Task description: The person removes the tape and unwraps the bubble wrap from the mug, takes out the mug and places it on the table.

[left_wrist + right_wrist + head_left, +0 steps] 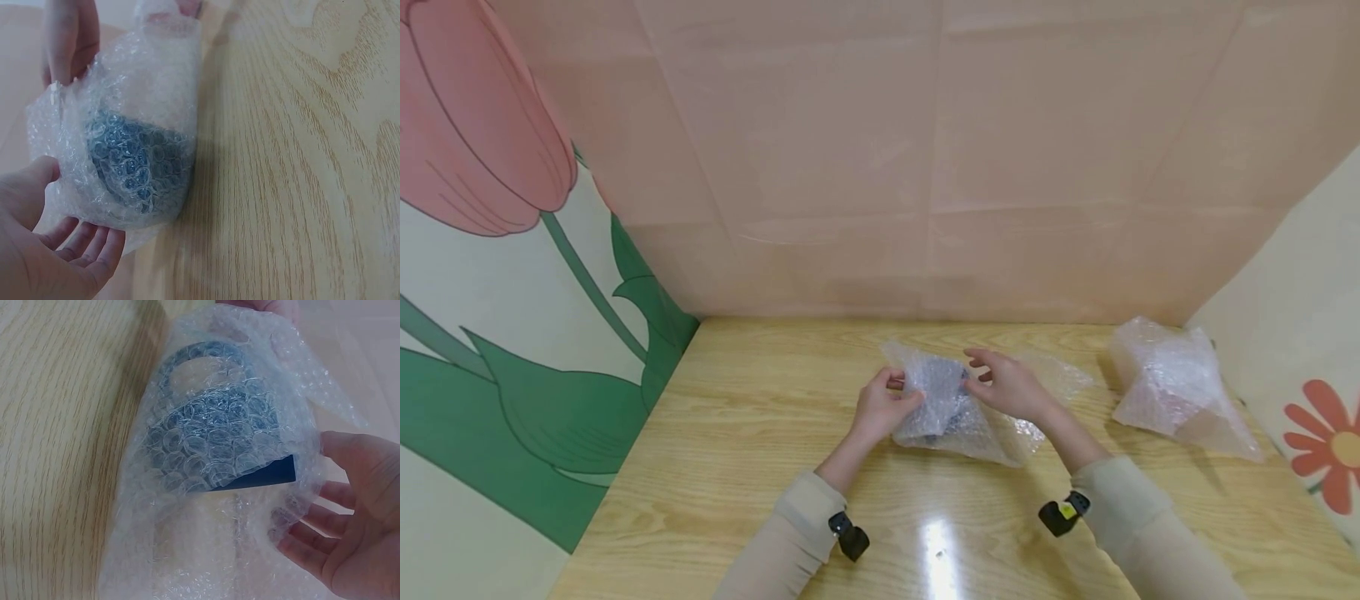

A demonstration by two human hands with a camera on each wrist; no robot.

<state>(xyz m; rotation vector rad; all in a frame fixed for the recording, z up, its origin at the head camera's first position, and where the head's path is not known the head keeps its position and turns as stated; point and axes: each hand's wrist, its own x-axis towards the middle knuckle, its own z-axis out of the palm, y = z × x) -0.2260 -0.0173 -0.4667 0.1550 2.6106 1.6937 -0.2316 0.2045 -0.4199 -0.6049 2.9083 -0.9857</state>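
Note:
A dark blue object [265,475] with an arched loop sits inside clear bubble wrap [973,446], just above the wooden table; one dark edge sticks out of the wrap in the right wrist view. My left hand [880,408] grips the left side of the bundle, thumb on the near face and fingers curled round the edge. On the other side, my right hand [1011,387] pinches the wrap's border between thumb and fingers, close by the bare dark edge. The kind of object is blurred by the bubbles.
A second bubble-wrapped bundle [1165,379] stands on the table's right side, near the flower-printed side wall. A loose flap of wrap [1060,375] trails behind my right hand. The wooden table [760,433] ends at a pink backdrop [850,167].

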